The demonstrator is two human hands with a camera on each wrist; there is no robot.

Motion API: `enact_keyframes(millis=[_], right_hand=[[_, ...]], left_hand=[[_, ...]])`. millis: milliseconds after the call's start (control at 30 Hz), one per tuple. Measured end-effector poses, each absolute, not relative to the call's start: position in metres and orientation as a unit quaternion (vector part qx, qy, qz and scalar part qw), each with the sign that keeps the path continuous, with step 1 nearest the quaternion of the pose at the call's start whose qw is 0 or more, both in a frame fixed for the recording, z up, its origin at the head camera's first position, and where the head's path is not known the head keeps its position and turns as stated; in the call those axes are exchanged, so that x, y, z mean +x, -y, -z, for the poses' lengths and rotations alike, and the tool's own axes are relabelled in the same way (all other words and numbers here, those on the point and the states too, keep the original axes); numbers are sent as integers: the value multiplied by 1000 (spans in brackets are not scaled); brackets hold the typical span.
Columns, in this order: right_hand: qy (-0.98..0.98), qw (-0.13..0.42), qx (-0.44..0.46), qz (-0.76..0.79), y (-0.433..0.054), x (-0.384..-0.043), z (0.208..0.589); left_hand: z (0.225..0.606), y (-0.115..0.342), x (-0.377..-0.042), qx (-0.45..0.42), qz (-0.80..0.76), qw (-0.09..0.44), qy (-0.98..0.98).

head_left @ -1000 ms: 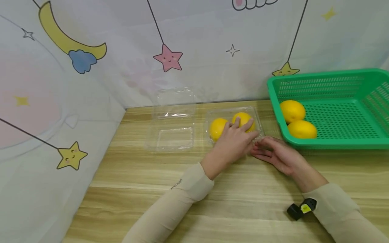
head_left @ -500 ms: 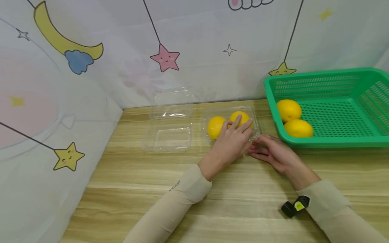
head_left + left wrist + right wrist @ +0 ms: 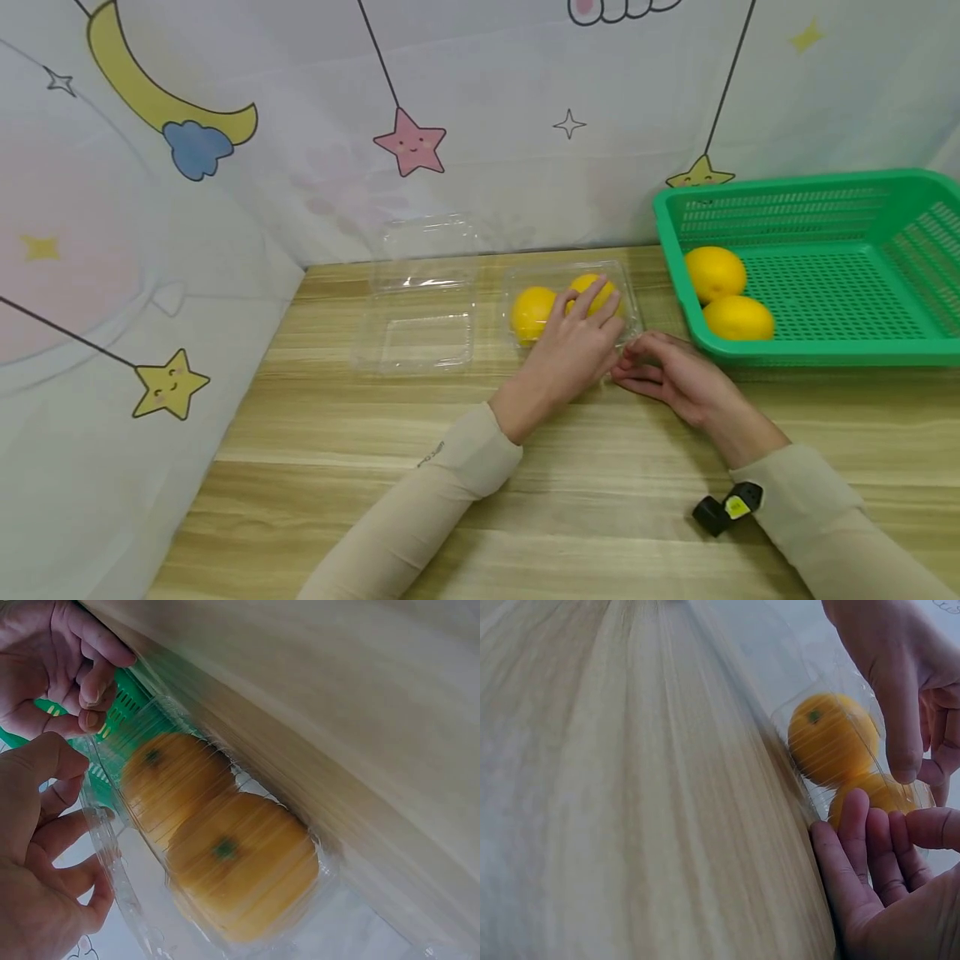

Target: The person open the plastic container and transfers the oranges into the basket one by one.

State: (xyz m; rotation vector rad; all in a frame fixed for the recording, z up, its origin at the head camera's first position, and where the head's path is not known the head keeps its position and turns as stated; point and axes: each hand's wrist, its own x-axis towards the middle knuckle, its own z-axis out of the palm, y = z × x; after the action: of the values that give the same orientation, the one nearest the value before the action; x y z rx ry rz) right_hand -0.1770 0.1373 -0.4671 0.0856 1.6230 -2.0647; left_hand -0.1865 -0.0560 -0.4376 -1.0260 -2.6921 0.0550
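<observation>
Two oranges, one (image 3: 532, 314) on the left and one (image 3: 588, 287) on the right, sit in a clear plastic clamshell box (image 3: 558, 270) with its lid over them. My left hand (image 3: 566, 354) reaches over the lid, its spread, slightly bent fingers touching the box near its rim. At the near right corner, my right hand (image 3: 678, 383) pinches the rim between thumb and fingertips. In the left wrist view both hands meet along that rim, and green stem ends show on the oranges (image 3: 244, 862). The right wrist view shows the right hand's fingers (image 3: 847, 847) against the box's side.
An open clear clamshell box (image 3: 427, 329) stands to the left, its lid raised toward the patterned cloth backdrop (image 3: 495, 100). On the right is a green basket (image 3: 832, 354) holding two oranges (image 3: 738, 318) in its left end. The wooden table (image 3: 337, 433) lies beneath.
The view has shifted slightly. Both hands stay at the box, the left hand's fingers moving only a little over the lid. The oranges and basket have kept their places.
</observation>
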Motion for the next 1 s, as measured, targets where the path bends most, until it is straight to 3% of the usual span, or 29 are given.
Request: enact_keyframes(millis=[167,333,533,767,1000], right_hand=[[-599,258,35,758,-136,-179,467],[-590,263,35,763,-139,-182,471],[-589,271,29,761,-145,-181,475],[-582,277,16,764,-145,-180,475],[-578,283,9,765,-145,-178,473]], left_hand=[[434,59,-188,-348,-8,155,924],[408,67,-198,-332,43,219,917],[398,72,-204,-330,84,204,918],[402,76,-204,-311,130,268,903],[396,86,-202,-288,186,269,900]])
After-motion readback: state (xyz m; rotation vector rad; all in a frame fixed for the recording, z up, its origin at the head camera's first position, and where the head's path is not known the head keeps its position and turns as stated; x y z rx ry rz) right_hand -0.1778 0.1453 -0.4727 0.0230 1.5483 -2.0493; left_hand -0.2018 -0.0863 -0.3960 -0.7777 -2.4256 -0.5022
